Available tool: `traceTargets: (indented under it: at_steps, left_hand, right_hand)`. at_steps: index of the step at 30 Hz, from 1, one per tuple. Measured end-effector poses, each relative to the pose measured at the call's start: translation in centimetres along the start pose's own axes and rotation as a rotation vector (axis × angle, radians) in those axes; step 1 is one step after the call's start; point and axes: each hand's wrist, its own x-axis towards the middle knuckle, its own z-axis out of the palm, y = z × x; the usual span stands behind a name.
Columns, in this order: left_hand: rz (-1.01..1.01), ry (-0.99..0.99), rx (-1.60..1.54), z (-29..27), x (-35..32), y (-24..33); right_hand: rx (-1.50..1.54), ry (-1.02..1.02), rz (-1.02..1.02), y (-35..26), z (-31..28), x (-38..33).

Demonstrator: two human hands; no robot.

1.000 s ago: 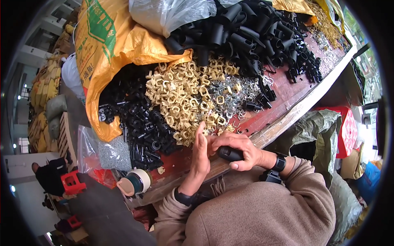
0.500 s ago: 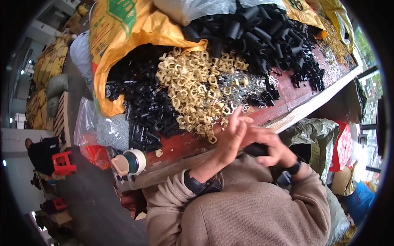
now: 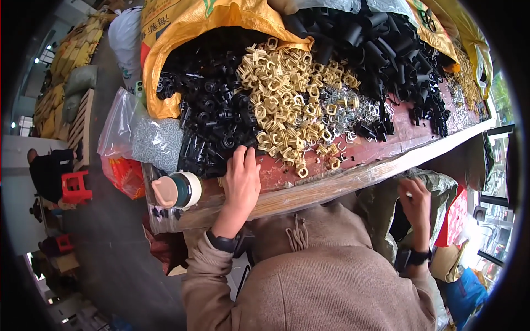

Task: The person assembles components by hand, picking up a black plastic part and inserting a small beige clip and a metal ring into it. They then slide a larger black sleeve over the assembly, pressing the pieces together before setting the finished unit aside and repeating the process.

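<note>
My left hand (image 3: 242,179) reaches over the table's near edge, fingers stretched out and fingertips at the front of a heap of small black plastic parts (image 3: 212,118); nothing shows in it. Right of its fingertips lies a pile of beige ring-shaped clips (image 3: 290,102). Off to the right, my right hand (image 3: 415,203) hangs over a green woven sack (image 3: 441,185) below the table edge. Its fingers are loosely bent and apart, with no part seen in them. The sack's dark mouth shows beside this hand.
Small metal pieces (image 3: 339,107) lie beside the beige clips, with black tubes (image 3: 381,47) heaped behind. An orange-yellow sack (image 3: 226,30) opens onto the black parts. A cup with a pink lid (image 3: 179,190) stands at the near left corner. A wooden strip (image 3: 342,182) edges the table.
My hands were together in front of my chest, the right around a dark object. They have parted: left to the black heap, right to the green sack. The dark object no longer shows.
</note>
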Motion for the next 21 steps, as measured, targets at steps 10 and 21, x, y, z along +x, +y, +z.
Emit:
traceTargets:
  at_steps: [10, 21]
  left_hand:
    - [-0.158, -0.083, -0.248, -0.3, -0.5, -1.7]
    - [-0.788, -0.245, -1.77, -2.2, -3.2, -3.0]
  right_hand:
    - [0.001, -0.157, -1.02, -13.5, 11.6, 8.4]
    - [-0.341, -0.22, -1.093, -17.0, 16.2, 9.3]
